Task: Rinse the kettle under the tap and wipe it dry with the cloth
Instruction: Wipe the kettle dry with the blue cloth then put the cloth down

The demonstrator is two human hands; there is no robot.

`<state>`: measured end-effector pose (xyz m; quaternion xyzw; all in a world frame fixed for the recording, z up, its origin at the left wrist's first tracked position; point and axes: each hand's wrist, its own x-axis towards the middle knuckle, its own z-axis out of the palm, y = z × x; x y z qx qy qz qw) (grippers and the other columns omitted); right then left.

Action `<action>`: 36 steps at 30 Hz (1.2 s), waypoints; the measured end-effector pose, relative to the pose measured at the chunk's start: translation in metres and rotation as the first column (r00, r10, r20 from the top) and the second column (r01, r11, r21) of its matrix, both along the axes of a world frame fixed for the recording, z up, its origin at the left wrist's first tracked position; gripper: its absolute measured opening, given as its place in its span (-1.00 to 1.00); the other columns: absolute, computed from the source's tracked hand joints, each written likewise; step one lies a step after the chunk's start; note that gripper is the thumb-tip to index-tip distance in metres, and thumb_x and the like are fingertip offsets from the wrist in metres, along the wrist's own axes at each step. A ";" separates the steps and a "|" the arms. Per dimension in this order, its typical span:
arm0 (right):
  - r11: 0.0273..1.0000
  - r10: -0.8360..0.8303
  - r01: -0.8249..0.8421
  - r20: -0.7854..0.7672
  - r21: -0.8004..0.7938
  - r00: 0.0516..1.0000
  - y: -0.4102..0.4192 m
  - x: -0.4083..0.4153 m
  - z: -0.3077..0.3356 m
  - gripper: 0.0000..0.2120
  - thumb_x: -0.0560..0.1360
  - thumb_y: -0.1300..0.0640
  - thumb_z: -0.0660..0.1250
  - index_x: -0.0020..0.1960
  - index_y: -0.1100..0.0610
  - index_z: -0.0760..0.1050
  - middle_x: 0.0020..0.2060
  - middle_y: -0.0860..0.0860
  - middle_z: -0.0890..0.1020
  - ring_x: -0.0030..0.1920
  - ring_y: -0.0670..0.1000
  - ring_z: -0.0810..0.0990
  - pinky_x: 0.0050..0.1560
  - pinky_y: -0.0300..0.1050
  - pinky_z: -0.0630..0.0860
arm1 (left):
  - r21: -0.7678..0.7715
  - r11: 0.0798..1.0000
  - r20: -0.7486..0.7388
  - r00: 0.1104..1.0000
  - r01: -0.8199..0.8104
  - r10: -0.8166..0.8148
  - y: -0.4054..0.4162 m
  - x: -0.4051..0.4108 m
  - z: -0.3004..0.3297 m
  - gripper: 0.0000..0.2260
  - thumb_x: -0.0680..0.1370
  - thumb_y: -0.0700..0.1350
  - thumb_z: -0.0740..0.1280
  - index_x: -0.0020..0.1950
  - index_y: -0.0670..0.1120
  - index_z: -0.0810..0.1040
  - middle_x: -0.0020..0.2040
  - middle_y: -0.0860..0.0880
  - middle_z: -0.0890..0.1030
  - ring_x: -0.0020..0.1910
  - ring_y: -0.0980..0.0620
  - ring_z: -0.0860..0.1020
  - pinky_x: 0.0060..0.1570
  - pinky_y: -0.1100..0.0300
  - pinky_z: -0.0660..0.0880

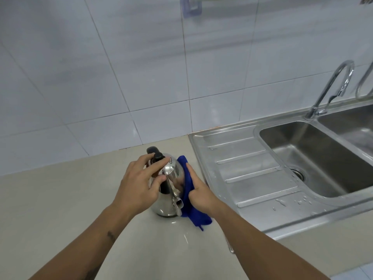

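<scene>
A: Where is the steel kettle point(168, 190)?
B: On the beige counter point(60, 199), left of the ribbed sink drainboard point(252, 172).
A: Hands?
B: Left hand point(137, 186) grips its domed lid; right hand point(201, 194) presses a blue cloth point(188, 207) against it.

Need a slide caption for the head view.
Left hand steadies steel kettle on counter; right hand presses blue cloth against it.

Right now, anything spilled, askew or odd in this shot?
Minor only: water drops lie on the drainboard near the sink, and a wet streak shows on the counter in front of the kettle. The kettle stands upright, left hand on top, right hand pressing the cloth to its side. Nothing looks damaged.
</scene>
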<state>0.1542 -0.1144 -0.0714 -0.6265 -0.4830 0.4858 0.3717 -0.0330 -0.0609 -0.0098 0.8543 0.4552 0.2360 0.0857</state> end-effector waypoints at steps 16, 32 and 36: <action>0.990 -0.128 0.136 -0.190 0.033 0.973 -0.036 0.006 0.007 -0.32 0.57 0.42 0.17 0.48 -0.23 0.33 0.34 -0.16 0.45 0.21 -0.13 0.53 0.19 -0.19 0.51 | 0.073 0.970 0.033 0.972 -0.233 0.231 -0.022 0.021 -0.006 -0.61 0.53 0.05 0.36 0.34 0.29 0.46 0.32 0.02 0.46 0.14 -0.09 0.42 -0.05 0.03 0.51; 0.945 -0.324 0.293 -0.320 -0.143 0.890 -0.046 0.024 -0.006 -0.55 0.57 0.36 0.20 0.30 -0.05 0.57 0.12 0.06 0.70 0.13 0.15 0.67 0.24 0.19 0.57 | 0.194 0.917 -0.004 0.935 -0.347 0.355 -0.025 0.049 -0.004 -0.64 0.52 0.12 0.27 0.32 0.19 0.48 0.09 -0.08 0.47 -0.01 -0.10 0.38 0.00 0.00 0.42; 0.905 -0.422 0.393 -0.437 -0.160 0.794 -0.045 0.020 -0.010 -0.52 0.58 0.42 0.14 0.31 -0.02 0.54 0.12 0.08 0.71 0.15 0.18 0.67 0.26 0.19 0.55 | 0.225 0.927 -0.034 0.949 -0.300 0.315 -0.023 0.055 0.000 -0.61 0.53 0.15 0.21 0.35 0.15 0.47 0.04 -0.07 0.43 0.02 -0.11 0.38 0.13 -0.05 0.33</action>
